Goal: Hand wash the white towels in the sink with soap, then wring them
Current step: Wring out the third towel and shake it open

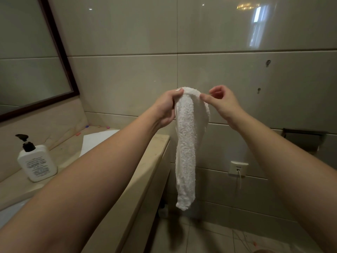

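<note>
We hold the white towel (186, 143) up beside the counter (158, 141): left hand (166, 108) grips, right hand (221, 103) pinches its top. It looks wrung; next we spread it with 2 hands.

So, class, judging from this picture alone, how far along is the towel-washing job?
Done, it seems: the white towel is out of the sink, hanging in a twisted rope, which suggests wringing. In hand: the left hand and right hand hold its top edge up, perhaps to open it. Left: unclear; no other towels show, and the soap bottle stands on the counter.
</note>
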`<state>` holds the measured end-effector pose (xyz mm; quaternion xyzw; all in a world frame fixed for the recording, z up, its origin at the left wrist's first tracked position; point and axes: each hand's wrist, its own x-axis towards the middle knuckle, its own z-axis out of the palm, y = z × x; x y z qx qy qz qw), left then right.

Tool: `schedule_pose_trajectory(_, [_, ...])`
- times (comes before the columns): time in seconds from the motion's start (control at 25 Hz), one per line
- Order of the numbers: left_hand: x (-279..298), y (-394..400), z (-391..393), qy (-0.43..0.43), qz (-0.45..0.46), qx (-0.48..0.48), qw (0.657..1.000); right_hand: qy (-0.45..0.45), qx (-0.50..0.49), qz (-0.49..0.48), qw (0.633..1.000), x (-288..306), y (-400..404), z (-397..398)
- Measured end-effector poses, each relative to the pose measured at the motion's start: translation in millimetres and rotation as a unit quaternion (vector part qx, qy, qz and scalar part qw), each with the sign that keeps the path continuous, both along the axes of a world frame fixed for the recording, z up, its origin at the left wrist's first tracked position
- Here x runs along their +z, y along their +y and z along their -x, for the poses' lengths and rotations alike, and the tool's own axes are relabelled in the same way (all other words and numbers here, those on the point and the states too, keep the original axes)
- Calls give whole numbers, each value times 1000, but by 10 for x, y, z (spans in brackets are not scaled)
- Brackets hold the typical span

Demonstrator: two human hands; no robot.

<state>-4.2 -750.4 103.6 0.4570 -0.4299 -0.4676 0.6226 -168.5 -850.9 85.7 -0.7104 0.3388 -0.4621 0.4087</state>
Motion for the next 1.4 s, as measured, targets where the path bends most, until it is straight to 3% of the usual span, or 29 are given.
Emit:
schedule_pose_trajectory(0.12, [64,56,-142,76,-13,-7,997,29,187,-139,972,-118,-63,12])
schedule_pose_trajectory(0.28, [259,160,-330,87,7,11,996,111,262,-131,950,-73,-48,-45])
schedule_pose_trajectory(0.4, [445,306,-467,68,20,4,997,112,331,-167,922,131,99,-160])
schedule_pose_trajectory(0.48, [599,436,-611,44,35,10,998,103,315,-125,935,407,252,-239])
schedule_pose_trajectory(0.6, [864,657,-878,-61,55,80,993,136,197,77,968,825,367,-419])
schedule_pose_trajectory(0.68, [1030,790,-1059,-200,68,150,966,132,128,201,962,1048,401,-592])
schedule_pose_trajectory(0.76, [1162,913,-1221,-329,58,218,917,165,66,300,937,1196,413,-787])
schedule_pose_trajectory(0.84, [1232,989,-1372,-378,38,252,890,211,29,333,919,1314,425,-985])
schedule_pose_trajectory(1.04, [1358,1005,-1660,-279,58,304,909,67,90,201,973,1556,390,-1547])
schedule_pose_trajectory(1.24, [1488,1098,-1904,-270,154,377,873,-2,79,253,964,1685,333,-1867])
schedule_pose_trajectory(1.4, [1243,1419,-1937,-275,164,377,869,-26,101,272,957,1356,622,-1758])
